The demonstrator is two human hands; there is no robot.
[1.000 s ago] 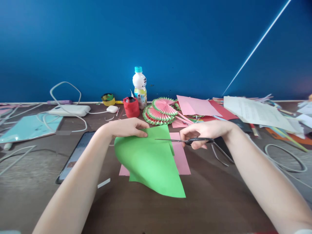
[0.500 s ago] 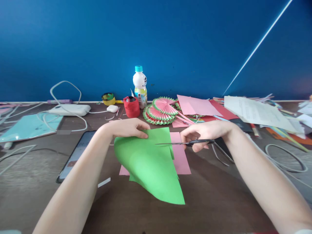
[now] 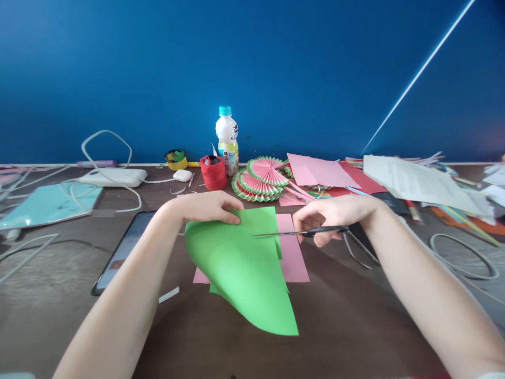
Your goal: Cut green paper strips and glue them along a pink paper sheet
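My left hand (image 3: 215, 207) grips the far left edge of a green sheet of paper (image 3: 244, 268), thumb on top. The sheet curls at its left side and its near corner hangs toward me. In my right hand (image 3: 325, 217) is a pair of dark-handled scissors (image 3: 315, 231), its blade lying across the green paper from the right, where a cut edge shows. The second blade is hidden by the paper. Beneath the green sheet lies pink paper (image 3: 294, 263) on the dark table (image 3: 335, 326).
Pleated pink and green paper fans (image 3: 262, 181) and a bottle (image 3: 226, 139) stand at the back, beside a red roll (image 3: 213, 172). A phone (image 3: 122, 258) lies left, near a white power bank (image 3: 114, 178). Papers (image 3: 418, 181) and a cable (image 3: 461, 258) spread at right.
The green sheet's near corner has dropped slightly toward me. Both hands and the scissors stay almost in the same place.
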